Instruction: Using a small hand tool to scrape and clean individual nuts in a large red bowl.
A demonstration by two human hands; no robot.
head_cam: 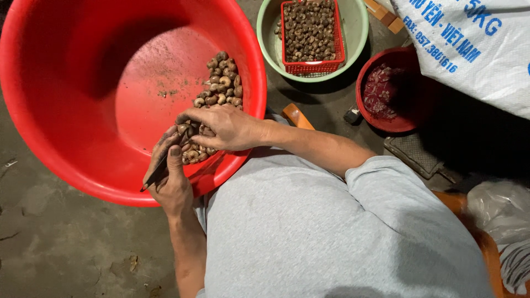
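Left hand [168,179] closed round a thin dark pick [156,174]; right hand [221,127] cupped, fingers curled over the nuts [220,88].
Both hands sit at the near rim of the large red basin [66,110], almost touching. Nuts lie piled against its near-right wall. Beyond: a pale green bowl [353,27] holding a red basket [309,67] of nuts, then a small red bowl [367,94] beside a white sack [475,49].

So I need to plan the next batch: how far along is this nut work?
Done: a red basket in the green bowl is already full of nuts. In hand: the left hand holds a thin dark tool while the right hand picks from the nut pile in the big red basin. Left: only that small pile; the basin looks otherwise nearly bare.
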